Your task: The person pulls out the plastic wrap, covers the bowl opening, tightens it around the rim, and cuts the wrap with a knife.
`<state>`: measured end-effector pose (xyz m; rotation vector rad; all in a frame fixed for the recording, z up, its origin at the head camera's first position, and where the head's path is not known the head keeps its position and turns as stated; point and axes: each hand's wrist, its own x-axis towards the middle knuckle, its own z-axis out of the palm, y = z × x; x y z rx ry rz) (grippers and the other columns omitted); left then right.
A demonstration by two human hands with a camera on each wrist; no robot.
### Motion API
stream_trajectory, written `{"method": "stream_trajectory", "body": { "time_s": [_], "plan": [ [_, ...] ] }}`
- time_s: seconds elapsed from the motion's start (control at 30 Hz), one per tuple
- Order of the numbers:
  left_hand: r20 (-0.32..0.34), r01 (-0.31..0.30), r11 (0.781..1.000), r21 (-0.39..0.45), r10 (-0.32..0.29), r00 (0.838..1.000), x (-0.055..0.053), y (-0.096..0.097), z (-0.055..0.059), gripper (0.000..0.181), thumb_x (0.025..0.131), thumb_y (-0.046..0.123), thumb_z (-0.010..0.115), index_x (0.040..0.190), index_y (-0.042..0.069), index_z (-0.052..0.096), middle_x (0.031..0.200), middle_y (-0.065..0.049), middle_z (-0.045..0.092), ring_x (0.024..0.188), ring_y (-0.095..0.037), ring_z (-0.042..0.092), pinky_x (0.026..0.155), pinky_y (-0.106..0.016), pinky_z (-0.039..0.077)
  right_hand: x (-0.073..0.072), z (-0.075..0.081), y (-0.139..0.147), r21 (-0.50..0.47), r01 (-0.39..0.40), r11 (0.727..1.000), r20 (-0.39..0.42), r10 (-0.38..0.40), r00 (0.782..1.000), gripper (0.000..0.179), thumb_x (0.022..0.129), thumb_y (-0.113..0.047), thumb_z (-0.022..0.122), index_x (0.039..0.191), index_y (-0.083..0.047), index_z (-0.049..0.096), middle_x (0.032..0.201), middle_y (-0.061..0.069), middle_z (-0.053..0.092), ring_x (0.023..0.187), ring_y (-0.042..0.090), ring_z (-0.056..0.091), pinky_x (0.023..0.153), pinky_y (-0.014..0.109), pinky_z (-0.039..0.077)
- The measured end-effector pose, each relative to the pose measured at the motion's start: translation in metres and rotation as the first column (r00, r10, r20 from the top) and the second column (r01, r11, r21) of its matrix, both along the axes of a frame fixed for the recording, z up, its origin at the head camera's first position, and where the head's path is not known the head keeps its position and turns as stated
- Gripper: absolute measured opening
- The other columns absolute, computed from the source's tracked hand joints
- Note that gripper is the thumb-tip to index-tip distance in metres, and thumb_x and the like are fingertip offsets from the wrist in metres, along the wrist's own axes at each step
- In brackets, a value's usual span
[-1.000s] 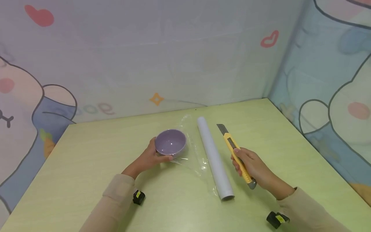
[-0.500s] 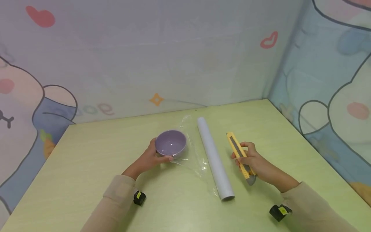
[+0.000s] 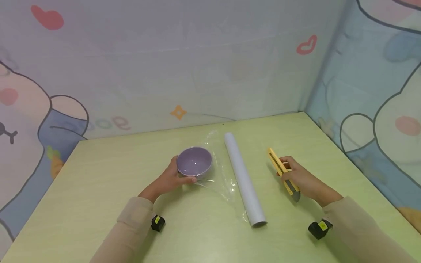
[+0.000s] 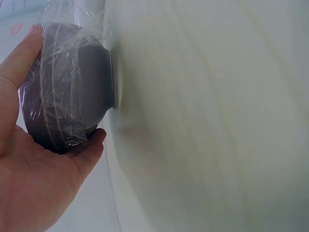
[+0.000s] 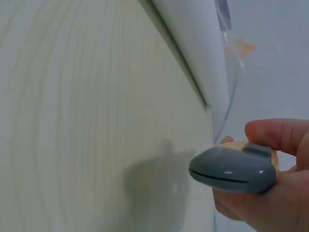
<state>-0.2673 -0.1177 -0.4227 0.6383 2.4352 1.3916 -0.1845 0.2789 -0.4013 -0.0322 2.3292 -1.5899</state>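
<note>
A purple bowl [image 3: 194,162] sits on the table, and my left hand [image 3: 168,182] grips its near left side. Clear plastic wrap [image 4: 60,82] clings around the bowl's outside in the left wrist view; in the head view it stretches right to a white roll [image 3: 245,179]. Right of the roll, my right hand [image 3: 300,179] holds a yellow utility knife [image 3: 279,164] above the table. No blade shows beyond the knife's front end. In the right wrist view the knife's grey end cap [image 5: 234,169] points toward the camera, with the thumb and fingers around the body.
The pale wood-grain table [image 3: 98,204] runs back to a printed cloth wall [image 3: 230,73]. Another printed cloth [image 3: 378,91] stands along the right side. Black wrist devices sit under both sleeves, the left one [image 3: 158,223] close to the tabletop.
The knife's blade, sticking out a second ago, is drawn into the body. My right hand has shifted right with the knife and turned it. The left hand and bowl stay put.
</note>
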Motion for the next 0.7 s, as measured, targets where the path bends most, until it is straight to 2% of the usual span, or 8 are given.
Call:
{"method": "stream_trajectory", "body": {
  "time_s": [0.17,0.3,0.43,0.53,0.7],
  "plan": [
    [0.005,0.005,1.000,-0.010,-0.005,1.000,0.001,-0.002,0.002,0.098,0.075,0.027,0.077,0.141,0.002,0.009,0.138,-0.020,0.029,0.127,-0.035,0.036,0.107,-0.054,0.025,-0.016,-0.006,0.003,0.126,0.018,0.992,0.035,-0.023,0.999,0.059,0.096,-0.015,0.044,0.144,0.001,0.015,0.140,0.033,0.023,0.113,0.039,0.045,0.082,0.038,0.045],
    [0.004,0.004,1.000,-0.015,-0.004,1.000,-0.001,-0.003,0.002,0.098,0.074,0.027,0.078,0.141,0.003,0.011,0.138,-0.019,0.029,0.127,-0.034,0.036,0.107,-0.053,0.025,-0.031,-0.013,0.004,0.211,0.037,0.977,0.017,-0.042,0.999,0.056,0.096,-0.014,0.045,0.141,0.008,0.020,0.139,0.035,0.026,0.115,0.042,0.045,0.085,0.044,0.046],
    [0.005,-0.005,1.000,-0.020,0.005,1.000,-0.001,-0.002,0.002,0.099,0.073,0.027,0.078,0.141,0.002,0.011,0.139,-0.020,0.029,0.128,-0.034,0.035,0.108,-0.052,0.025,-0.045,-0.020,0.004,0.294,0.046,0.955,-0.007,-0.046,0.999,0.051,0.094,-0.011,0.047,0.137,0.009,0.029,0.136,0.034,0.031,0.118,0.044,0.042,0.091,0.050,0.042],
    [0.002,-0.003,1.000,-0.015,0.003,1.000,0.000,-0.001,0.002,0.099,0.073,0.027,0.078,0.141,0.001,0.011,0.139,-0.022,0.029,0.128,-0.036,0.035,0.108,-0.053,0.025,-0.052,-0.022,0.002,0.357,0.059,0.932,-0.039,-0.048,0.998,0.046,0.092,-0.010,0.047,0.132,0.010,0.035,0.133,0.032,0.036,0.116,0.043,0.042,0.092,0.050,0.041],
    [0.000,-0.014,1.000,-0.005,0.014,1.000,0.001,0.002,0.002,0.099,0.072,0.025,0.079,0.141,0.001,0.012,0.138,-0.022,0.030,0.128,-0.036,0.036,0.108,-0.052,0.025,-0.060,-0.022,0.003,0.484,0.079,0.872,-0.118,-0.024,0.993,0.042,0.090,-0.009,0.044,0.127,0.012,0.041,0.127,0.033,0.043,0.108,0.042,0.048,0.087,0.047,0.044]
  ]
}}
